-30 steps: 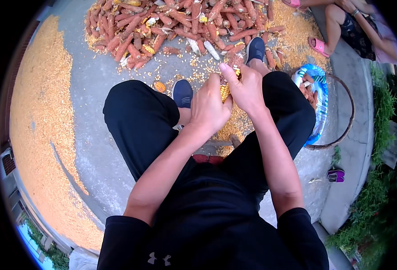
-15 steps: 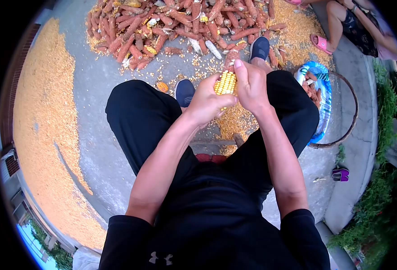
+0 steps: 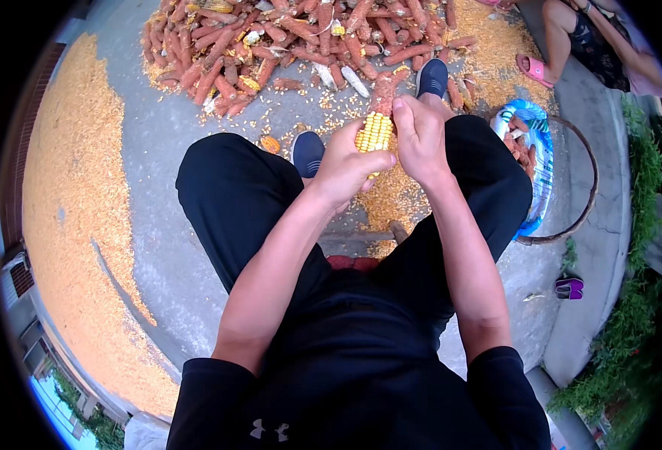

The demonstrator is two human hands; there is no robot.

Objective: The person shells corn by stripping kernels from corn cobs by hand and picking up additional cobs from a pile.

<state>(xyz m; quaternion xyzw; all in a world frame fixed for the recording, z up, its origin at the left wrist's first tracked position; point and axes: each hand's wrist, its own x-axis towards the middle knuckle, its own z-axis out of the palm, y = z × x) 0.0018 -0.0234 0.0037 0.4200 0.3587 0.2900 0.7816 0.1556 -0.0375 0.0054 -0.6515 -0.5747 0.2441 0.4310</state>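
Note:
Between my knees I hold a partly shelled ear of corn (image 3: 375,133). Yellow kernels cover its lower part, while its upper end is a bare reddish cob. My left hand (image 3: 346,165) is wrapped round the lower part, thumb across the front. Against the ear's right side, my right hand (image 3: 421,141) is closed with its thumb pointing up; its fingertips are hidden behind. Loose corn kernels (image 3: 391,199) lie on the ground beneath my hands.
A heap of reddish cobs (image 3: 301,37) lies beyond my feet. At right stands a lined basket (image 3: 545,172) with cobs inside and a hooped handle. Spread kernels (image 3: 76,225) cover the left ground. Another person (image 3: 597,41) sits at upper right. Purple shoes (image 3: 569,289) lie at right.
My right thumb has shifted down and slightly right along the ear, so more of the bare reddish end shows. My left hand keeps nearly the same hold.

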